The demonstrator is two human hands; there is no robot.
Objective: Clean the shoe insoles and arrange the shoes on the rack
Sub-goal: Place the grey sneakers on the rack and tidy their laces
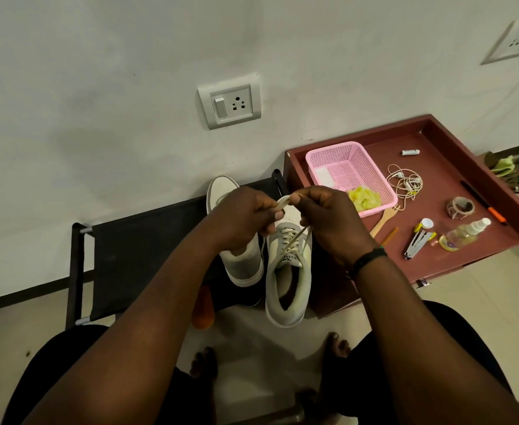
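A: What are the hands doing?
B: The left hand (246, 219) and right hand (331, 222) are raised close together above the right sneaker (288, 271), each pinching the cream shoelace (284, 201) with curled fingers; the lace runs down to that shoe's eyelets.
A: Where are the shoes?
B: Both sit on the black shoe rack (147, 250). The left sneaker (239, 259) stands just beside the right sneaker, partly hidden under the left hand.
A: And beside the rack?
B: A maroon tray (454, 185) is next to the rack, holding a pink basket (350, 176), a spray bottle (463, 233), tangled earphones (405, 182) and a tape roll (459, 207).
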